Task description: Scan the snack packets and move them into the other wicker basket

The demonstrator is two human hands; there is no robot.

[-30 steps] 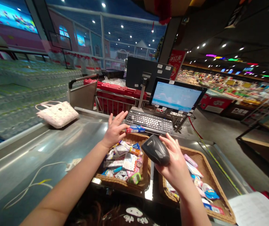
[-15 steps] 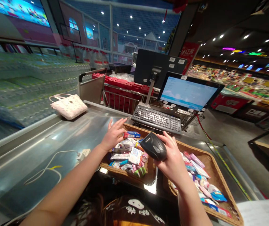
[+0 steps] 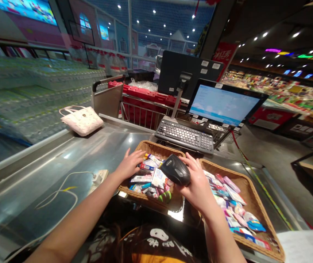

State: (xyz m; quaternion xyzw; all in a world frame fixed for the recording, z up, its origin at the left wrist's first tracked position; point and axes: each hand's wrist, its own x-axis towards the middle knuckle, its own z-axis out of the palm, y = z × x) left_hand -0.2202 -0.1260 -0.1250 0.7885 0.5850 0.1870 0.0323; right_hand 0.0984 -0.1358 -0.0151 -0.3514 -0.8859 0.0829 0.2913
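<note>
My right hand (image 3: 197,182) is closed around a black barcode scanner (image 3: 176,170), held above the gap between two wicker baskets. My left hand (image 3: 130,164) reaches into the left basket (image 3: 156,148), fingers spread and lying on the small packets there; a red and blue packet (image 3: 147,167) lies under its fingertips. The left basket holds several small wrapped items. The right basket (image 3: 251,195) holds several more colourful packets.
A keyboard (image 3: 185,136) and lit screen (image 3: 224,105) stand behind the baskets. A pale handbag (image 3: 82,120) rests on the steel counter (image 3: 63,160) at the left. A white cable and power strip (image 3: 99,178) lie near my left arm. Red shopping baskets (image 3: 142,95) sit behind a rail.
My left hand has come down from above the basket, lowering the red and blue packet onto the pile in the left basket. My right hand and the scanner have hardly moved.
</note>
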